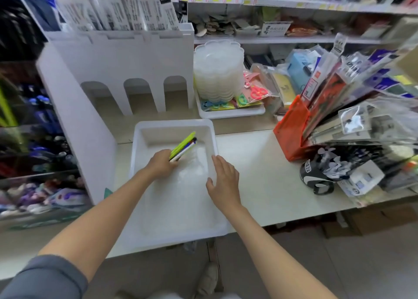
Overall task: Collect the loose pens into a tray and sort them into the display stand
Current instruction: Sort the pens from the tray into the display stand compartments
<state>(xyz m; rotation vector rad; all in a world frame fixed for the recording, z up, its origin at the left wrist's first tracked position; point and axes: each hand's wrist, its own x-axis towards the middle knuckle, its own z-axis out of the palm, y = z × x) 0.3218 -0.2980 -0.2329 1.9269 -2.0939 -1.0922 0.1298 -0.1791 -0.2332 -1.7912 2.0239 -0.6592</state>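
**Item: pens.** One bundle of green, blue, white and dark barrels. You held it in your left grip, fingers curled round the near ends, with the far ends pointing away over the tray's back right corner. Whether the tips touched the tray floor could not be told.

**Item: tray.** White and shallow, it stood on the desk straight before you. No other pens could be made out on its floor, though glare washed out part of it.

**Item: right grip.** It was open, with fingers straight, and lay over the tray's right rim holding nothing.

**Item: display stand.** White, it stood just behind the tray to the left. Its three arched slots showed no pens. Blurred hanging packets filled its top.

**Progress.** By your reckoning the collecting was done or close to it, since no loose pens showed on the desk. The sorting into the stand had not begun, so all of that was left.

**Other containers.**
- A second tray stood behind, carrying a stack of clear scalloped dishes and packets of scissors.
- An orange basket to the right was crammed with packaged goods.
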